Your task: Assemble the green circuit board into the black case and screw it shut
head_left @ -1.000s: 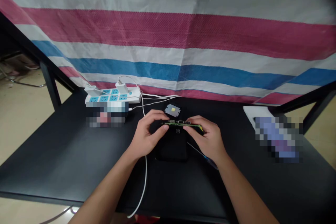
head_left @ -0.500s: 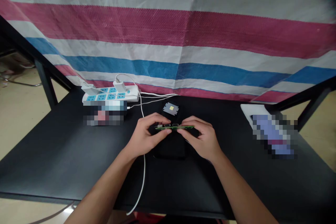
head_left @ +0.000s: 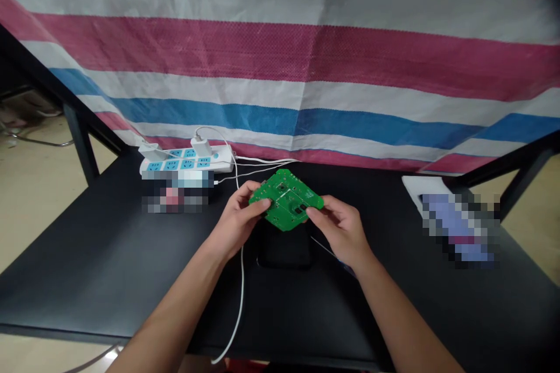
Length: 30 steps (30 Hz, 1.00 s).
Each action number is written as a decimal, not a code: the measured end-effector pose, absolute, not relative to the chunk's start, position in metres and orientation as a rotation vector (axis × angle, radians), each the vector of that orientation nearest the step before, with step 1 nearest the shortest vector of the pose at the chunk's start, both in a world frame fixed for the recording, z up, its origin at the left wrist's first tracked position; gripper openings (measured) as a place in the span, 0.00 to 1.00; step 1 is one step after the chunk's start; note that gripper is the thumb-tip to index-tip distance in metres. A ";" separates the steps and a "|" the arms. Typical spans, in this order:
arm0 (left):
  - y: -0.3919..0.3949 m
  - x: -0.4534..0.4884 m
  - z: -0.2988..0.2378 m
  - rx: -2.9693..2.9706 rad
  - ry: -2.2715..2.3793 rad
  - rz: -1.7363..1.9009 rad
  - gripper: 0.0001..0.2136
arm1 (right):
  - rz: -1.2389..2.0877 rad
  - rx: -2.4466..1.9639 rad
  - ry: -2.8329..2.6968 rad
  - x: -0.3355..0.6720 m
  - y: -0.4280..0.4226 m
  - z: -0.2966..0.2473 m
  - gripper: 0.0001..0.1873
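You held the green circuit board (head_left: pixel 286 201) up in the middle of the frame, its flat face tipped towards you and its corners pointing roughly up, down and to the sides. Your left hand (head_left: pixel 240 218) pinched its left corner, with the thumb laid on the near face and the other fingers curled behind. Your right hand (head_left: pixel 341 224) pinched the right side the same way, the thumb tip close by some small black parts on the board. How hard either hand pressed, I could not tell.

Below the board, in the lower centre, a black case (head_left: pixel 284 253) lay on the black table (head_left: pixel 87 256), its upper part hidden by the board. To the right of it a thin rod (head_left: pixel 322 246) slanted down towards your right wrist, its lower end too dark to make out.

A white cable (head_left: pixel 241 297) passed behind your left hand and curved to the bottom edge of the frame. Left of centre stood a white power strip (head_left: pixel 186 158) with blue sockets and white plugs (head_left: pixel 201 147), a pixelated patch just below it. At the right lay a white flat object (head_left: pixel 415 187), partly covered by another pixelated patch. A striped sheet (head_left: pixel 280 49) filled the upper frame.
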<state>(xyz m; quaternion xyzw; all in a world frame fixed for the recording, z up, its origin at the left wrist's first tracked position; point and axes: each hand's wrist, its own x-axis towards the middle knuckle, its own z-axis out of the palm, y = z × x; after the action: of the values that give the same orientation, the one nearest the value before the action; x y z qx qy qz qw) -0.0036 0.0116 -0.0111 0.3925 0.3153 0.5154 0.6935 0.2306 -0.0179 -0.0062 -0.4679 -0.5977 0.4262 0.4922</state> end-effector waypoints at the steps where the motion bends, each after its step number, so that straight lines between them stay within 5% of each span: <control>1: 0.012 -0.004 -0.012 0.918 0.716 1.143 0.16 | 1.003 -1.141 -1.436 0.231 -0.019 -0.005 0.13; 7: 0.007 -0.001 -0.017 1.342 0.948 1.400 0.21 | 0.843 -1.277 -1.316 0.230 -0.019 -0.003 0.17; 13: -0.011 0.013 -0.011 1.640 0.864 1.223 0.25 | 0.853 -1.294 -1.214 0.219 -0.018 -0.006 0.16; 20: -0.011 0.017 -0.015 1.210 0.652 1.117 0.24 | 0.941 -1.038 -1.327 0.207 -0.029 -0.001 0.14; 24: -0.007 0.012 -0.005 0.785 0.507 0.964 0.20 | 0.714 -1.116 -1.311 0.210 -0.026 -0.003 0.13; 30: -0.009 0.007 0.004 0.645 0.377 0.686 0.27 | 1.268 -1.152 -1.359 0.220 -0.016 -0.004 0.24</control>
<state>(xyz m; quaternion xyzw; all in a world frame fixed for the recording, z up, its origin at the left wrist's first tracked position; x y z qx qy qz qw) 0.0070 -0.0094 0.0035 0.3090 0.1803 0.3284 0.8742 0.2200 -0.0164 -0.0042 -0.4680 -0.5521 0.5151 0.4593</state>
